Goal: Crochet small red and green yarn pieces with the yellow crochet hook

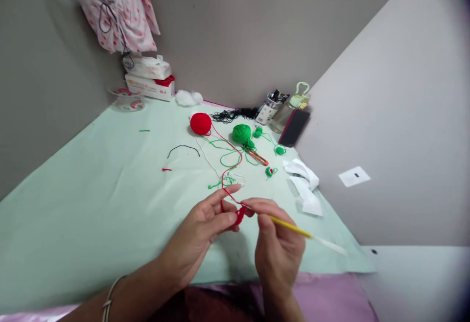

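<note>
Between thumb and fingers my left hand (209, 226) pinches a small red crochet piece (240, 215). Red yarn (241, 158) runs from the red yarn ball (200, 124) over my raised left index finger down to the piece. My right hand (277, 243) is closed around a crochet hook (290, 225) with a yellow grip, held like a pencil. The hook's tip meets the red yarn at the piece; its far end is blurred. Fingers partly hide the crochet piece.
A green yarn ball (241, 134), small green pieces (270, 172) and orange scissors or cutter (257, 157) lie beyond my hands. Black yarn (235, 115), a bottle (284, 116) and a phone (294, 127) are at the back. White paper strips (304, 187) lie right; a tissue box (150, 87) stands back left.
</note>
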Motion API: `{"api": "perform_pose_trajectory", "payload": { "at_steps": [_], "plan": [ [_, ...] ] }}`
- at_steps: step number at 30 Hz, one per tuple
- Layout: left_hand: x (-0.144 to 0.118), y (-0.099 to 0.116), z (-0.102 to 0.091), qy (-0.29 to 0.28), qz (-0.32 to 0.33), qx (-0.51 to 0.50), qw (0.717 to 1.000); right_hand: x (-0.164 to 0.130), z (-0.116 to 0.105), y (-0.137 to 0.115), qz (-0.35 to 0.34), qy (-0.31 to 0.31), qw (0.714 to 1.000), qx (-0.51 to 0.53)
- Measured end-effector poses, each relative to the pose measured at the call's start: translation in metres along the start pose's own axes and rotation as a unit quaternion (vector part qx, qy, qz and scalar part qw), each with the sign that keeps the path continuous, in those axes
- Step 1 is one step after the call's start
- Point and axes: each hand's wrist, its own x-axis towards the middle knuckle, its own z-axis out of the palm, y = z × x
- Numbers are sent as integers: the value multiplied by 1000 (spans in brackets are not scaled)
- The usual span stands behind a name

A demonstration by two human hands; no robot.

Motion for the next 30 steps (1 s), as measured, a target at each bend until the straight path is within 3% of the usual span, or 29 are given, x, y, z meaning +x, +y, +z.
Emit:
{"api": "perform_pose_trajectory", "payload": {
  "at_steps": [3, 5, 10, 18, 30],
  "plan": [
    [-1, 5, -1, -18, -19, -12, 1000, 7, -6, -1, 89, -25, 989, 115],
    [-2, 6, -2, -16, -15, -5, 1000, 7, -7, -3, 102, -39, 986, 127],
    [-2, 5, -4, 16, 39, 51, 998, 0, -6, -11, 21, -45, 999, 11],
    [-1, 2, -3, -16, 14, 30, 999, 3, -5, -4, 76, -6, 993, 94],
    [2, -3, 0, -4, 35, 25, 999, -2, 0, -7, -18, 16, 999, -25]
  ]
}}
